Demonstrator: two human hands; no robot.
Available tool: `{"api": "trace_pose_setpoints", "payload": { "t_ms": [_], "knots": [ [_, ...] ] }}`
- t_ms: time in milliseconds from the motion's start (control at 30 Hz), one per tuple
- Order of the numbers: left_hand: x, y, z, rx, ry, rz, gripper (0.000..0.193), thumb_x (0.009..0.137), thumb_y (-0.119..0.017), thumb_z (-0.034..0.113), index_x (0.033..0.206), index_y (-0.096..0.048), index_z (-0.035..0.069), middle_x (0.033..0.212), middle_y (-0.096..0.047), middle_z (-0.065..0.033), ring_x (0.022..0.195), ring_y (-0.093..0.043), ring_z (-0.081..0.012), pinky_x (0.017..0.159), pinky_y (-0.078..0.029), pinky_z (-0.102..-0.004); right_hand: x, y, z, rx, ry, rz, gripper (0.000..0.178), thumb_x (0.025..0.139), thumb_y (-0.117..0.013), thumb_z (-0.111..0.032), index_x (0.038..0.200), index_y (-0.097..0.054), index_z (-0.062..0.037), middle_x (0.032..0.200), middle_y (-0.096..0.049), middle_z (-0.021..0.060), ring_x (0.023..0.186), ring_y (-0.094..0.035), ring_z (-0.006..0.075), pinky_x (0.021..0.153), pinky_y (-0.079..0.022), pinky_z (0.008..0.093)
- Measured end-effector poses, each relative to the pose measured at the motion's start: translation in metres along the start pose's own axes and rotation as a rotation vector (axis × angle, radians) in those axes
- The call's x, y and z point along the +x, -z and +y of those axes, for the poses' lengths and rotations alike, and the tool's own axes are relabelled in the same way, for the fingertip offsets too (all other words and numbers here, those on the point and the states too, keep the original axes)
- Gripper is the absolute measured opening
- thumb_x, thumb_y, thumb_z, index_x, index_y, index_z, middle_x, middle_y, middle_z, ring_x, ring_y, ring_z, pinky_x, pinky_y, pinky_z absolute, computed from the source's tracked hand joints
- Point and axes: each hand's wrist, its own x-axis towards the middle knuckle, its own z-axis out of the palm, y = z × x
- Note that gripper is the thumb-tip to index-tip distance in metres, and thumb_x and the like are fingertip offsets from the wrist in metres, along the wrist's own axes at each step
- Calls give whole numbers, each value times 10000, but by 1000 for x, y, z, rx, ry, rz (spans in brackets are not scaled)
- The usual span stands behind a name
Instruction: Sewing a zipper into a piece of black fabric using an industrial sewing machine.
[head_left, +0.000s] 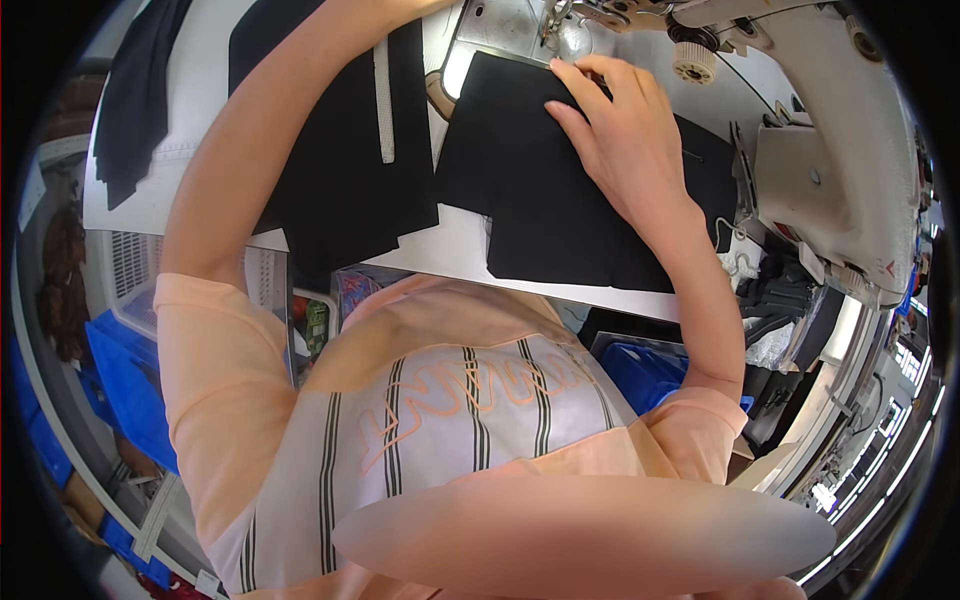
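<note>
My right hand [625,115] lies on a black fabric panel [530,175], its fingers stretched out and the thumb apart. Its fingertips rest at the panel's far edge, just short of the sewing machine's presser foot [550,25]. My left arm reaches across to the top of the picture. Only the heel of my left hand [415,8] shows there; its fingers are cut off by the edge. Beneath that arm lies another black fabric piece [340,170] with a narrow pale strip [384,105] on it.
The white sewing machine [830,160] with its round knob [694,62] stands at the right. More black fabric [135,100] lies on the white table [200,150] at the far left. A white plastic basket [135,270] and blue bins [130,370] sit below the table's left side.
</note>
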Motion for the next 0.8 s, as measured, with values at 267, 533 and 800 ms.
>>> {"api": "trace_pose_setpoints", "payload": {
  "t_ms": [267, 533, 800],
  "knots": [
    [-2, 15, 1, -12, 107, 40, 96, 811, -594, 36, 734, -542, 13, 720, -536, -121, 703, -546, -286, 642, -427, -394, -56, 23, -1, 23, -95, -178, 492, 833, -686, -250, 1300, -550, -171, 1334, -508, 98, 1215, -485, 315, 985, -409, 487],
    [-9, 31, 91, 442, 317, -257, 325, 860, -614, 211, 1099, -588, -8, 1018, -615, -187, 1006, -561, -339, 921, -332, -501, -38, 1, 14, -48, -110, -121, 480, 880, -638, -312, 1329, -525, -184, 1370, -483, 94, 1258, -451, 330, 992, -398, 540],
    [-24, 5, 125, 393, 199, -388, 478, 841, -633, 443, 1208, -625, 137, 1269, -603, -9, 1104, -564, -182, 934, -358, -441, -29, -2, 14, -95, -103, -105, 493, 870, -647, -318, 1328, -523, -183, 1364, -478, 89, 1234, -456, 315, 964, -415, 555]
  ]
}}
